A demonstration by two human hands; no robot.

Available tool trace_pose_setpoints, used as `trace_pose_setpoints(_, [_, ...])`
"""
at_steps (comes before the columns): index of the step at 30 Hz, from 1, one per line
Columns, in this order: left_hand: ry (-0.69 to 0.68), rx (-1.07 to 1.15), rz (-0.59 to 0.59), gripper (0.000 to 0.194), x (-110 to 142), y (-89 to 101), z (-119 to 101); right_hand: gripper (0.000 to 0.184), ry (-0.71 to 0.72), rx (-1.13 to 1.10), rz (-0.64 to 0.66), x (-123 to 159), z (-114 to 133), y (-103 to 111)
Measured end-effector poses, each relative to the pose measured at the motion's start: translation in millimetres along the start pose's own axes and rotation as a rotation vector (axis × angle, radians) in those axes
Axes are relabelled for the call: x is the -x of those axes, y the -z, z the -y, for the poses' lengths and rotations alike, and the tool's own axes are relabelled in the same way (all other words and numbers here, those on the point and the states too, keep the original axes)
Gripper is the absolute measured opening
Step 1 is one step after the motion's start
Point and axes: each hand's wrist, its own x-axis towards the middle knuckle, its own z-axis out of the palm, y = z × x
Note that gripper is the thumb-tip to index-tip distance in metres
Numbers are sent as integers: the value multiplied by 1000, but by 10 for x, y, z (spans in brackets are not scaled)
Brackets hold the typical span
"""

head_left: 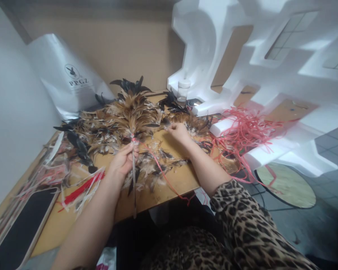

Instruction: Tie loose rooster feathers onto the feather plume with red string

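My left hand point(124, 159) is closed around the thin stick point(134, 183) of a feather duster, just under its head. Brown feathers point(132, 114) fan out from the stick's top, with black ones at the far tip. Red string point(133, 138) is wound round the feather bases, and a loose red strand point(160, 169) trails from there to the table's front edge. To the right, my right hand point(178, 132) pinches what looks like a small dark feather point(166, 121), apart from the duster. Loose feathers point(101, 125) lie heaped behind and beside the duster.
A tangle of red plastic string point(242, 129) lies at the right, by white foam packing point(202, 45). A lidded clear jar point(183, 90) stands at the back. On the left are a silver bag point(70, 75), red and white strips point(83, 187) and a dark flat board point(25, 228).
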Motion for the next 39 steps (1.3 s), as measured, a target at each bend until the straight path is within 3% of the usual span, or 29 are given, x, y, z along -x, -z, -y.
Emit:
trace_pose_setpoints(3, [-15,9,19,13,2,6,8,20,-36,323,-72,-159,-76,111])
trace_pose_setpoints(6, [-34,14,44,13,-4,18,15,25,-68,533,-83,-233,-87,81])
trace_pose_setpoints(11, [-40,14,39,14,-11,17,15,37,-45,642,-75,-266,-137,-73])
trace_pose_setpoints(15, [-36,10,34,13,-11,13,15,31,-71,624,-88,-287,-240,-75])
trace_pose_setpoints(18, [-34,16,31,11,-10,12,17,24,-92,403,-157,-306,-301,-7])
trace_pose_setpoints(21, [-33,14,25,10,-12,6,26,20,-137,-117,-155,-299,-277,69])
trace_pose_setpoints(24, [-40,11,19,10,-14,-3,43,29,-210,-706,34,-228,-127,116])
trace_pose_setpoints(26, [-57,9,14,10,-17,-4,54,36,-217,-945,189,-135,34,116])
trace_pose_setpoints(29, [-84,0,10,10,-27,9,70,38,-199,-1096,356,64,310,42])
trace_pose_setpoints(33, [-119,-8,56,10,-52,38,92,38,-211,-1134,508,332,598,-208])
trace_pose_setpoints(39, [-136,-18,47,11,-51,7,120,37,-218,-1065,408,447,706,-613])
